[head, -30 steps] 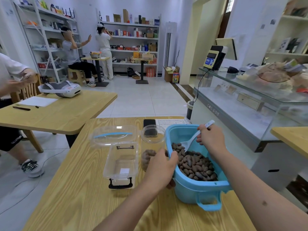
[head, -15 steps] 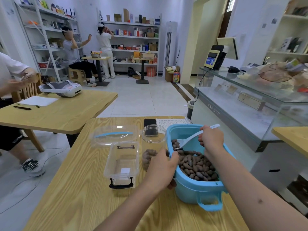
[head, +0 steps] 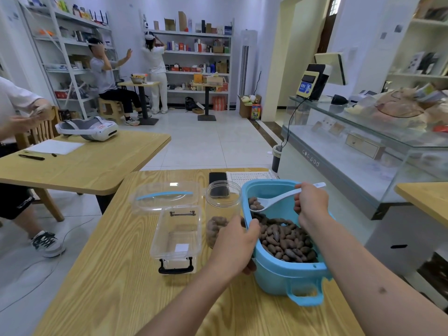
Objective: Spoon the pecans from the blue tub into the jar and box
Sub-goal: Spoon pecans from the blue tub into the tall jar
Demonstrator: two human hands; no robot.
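The blue tub (head: pixel 288 275) stands at the right of the wooden table, half full of brown pecans (head: pixel 286 241). My right hand (head: pixel 310 202) grips a white plastic spoon (head: pixel 274 201) whose bowl carries a few pecans above the tub's left rim. My left hand (head: pixel 236 246) grips the tub's left rim. A clear round jar (head: pixel 221 209) with pecans at its bottom stands just left of the tub. An open clear box (head: pixel 178 235) with a black clasp lies left of the jar and holds no pecans.
The box's clear lid (head: pixel 167 196) with a blue handle lies behind the box. A black phone (head: pixel 218 178) and a printed sheet (head: pixel 249 176) lie at the table's far edge. A glass counter (head: pixel 363 151) runs along the right. Another table (head: pixel 84 163) with a seated person stands left.
My right hand lifted the spoon out of the pecans with a few on it and moved it left toward the jar. My left hand stayed on the tub's rim.
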